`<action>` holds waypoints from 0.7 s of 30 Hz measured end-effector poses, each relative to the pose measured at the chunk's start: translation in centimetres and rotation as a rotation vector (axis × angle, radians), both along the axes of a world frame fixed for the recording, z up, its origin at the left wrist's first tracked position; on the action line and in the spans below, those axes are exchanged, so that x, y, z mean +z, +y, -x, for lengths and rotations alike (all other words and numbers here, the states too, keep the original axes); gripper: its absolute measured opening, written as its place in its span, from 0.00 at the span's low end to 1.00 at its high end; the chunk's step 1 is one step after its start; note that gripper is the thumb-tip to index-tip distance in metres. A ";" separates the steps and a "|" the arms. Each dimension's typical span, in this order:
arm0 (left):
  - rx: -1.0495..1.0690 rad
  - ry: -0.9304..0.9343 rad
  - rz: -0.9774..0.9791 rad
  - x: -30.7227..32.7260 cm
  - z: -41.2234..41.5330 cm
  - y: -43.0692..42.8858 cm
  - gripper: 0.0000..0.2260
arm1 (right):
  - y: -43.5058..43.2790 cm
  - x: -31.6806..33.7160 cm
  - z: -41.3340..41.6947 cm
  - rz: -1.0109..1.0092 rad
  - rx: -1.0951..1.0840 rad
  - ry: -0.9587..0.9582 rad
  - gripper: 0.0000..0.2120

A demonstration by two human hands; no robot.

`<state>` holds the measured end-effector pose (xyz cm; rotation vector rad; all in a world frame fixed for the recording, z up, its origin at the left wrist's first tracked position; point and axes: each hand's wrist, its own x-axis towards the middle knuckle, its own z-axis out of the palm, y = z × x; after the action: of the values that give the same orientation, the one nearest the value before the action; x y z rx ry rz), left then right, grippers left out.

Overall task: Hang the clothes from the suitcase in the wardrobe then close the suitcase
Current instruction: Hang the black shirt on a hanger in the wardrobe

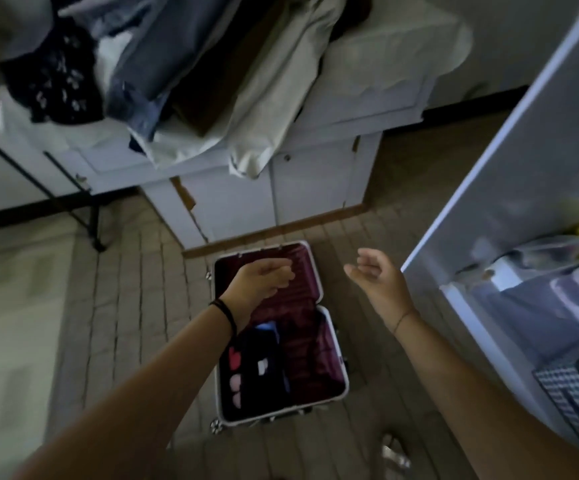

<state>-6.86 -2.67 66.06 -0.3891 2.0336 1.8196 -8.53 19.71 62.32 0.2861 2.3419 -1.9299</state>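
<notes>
Hovering over the open case, the left hand [262, 280] has its fingers loosely curled and holds nothing. The right hand [380, 277], off at the 3 o'clock side of it, is spread and relaxed, also empty. Neither touches anything.

Below them, toward 6 o'clock, the suitcase [310, 362] lies flat on the tiled floor with its lid thrown back toward 12 o'clock. A dark folded garment [260, 372] with pink shapes on it sits in the near half, against the 9 o'clock wall; the maroon lining beside it is bare. The wardrobe [509, 188] stands open at 3 o'clock, its shelves stuffed with fabric. A heap of clothes [184, 64] sprawls on the white unit at 12 o'clock.

From where I stand, the trouble is likely to be the light and the fold. The room is dim and the garment nearly black, so a grab may catch only the top layer and the rest spill out. The wardrobe's edge is close to the right forearm and could catch it on the lift. Something pale lies on the floor at 6 o'clock, too blurred to name, and could be stepped on.
</notes>
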 end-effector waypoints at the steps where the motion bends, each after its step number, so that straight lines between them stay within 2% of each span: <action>1: 0.041 -0.023 -0.001 -1.8 -0.5 -1.4 0.09 | -1.1 -1.5 -0.3 -0.011 0.029 -0.019 0.17; 7: 0.308 -0.156 0.001 -14.2 -4.3 -6.6 0.08 | -6.4 -12.0 -1.2 -0.047 0.182 -0.120 0.18; 14: 0.577 -0.245 0.063 -33.2 -8.0 -9.8 0.06 | -10.4 -29.7 -2.1 -0.097 0.360 -0.252 0.21; 21: 0.667 -0.366 0.109 -53.2 -11.9 -10.6 0.18 | -14.3 -50.6 -4.1 -0.156 0.431 -0.413 0.29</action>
<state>5.01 -13.29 12.81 -1.4577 1.8642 1.7847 -4.42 5.41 11.70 0.1536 2.0698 -1.3481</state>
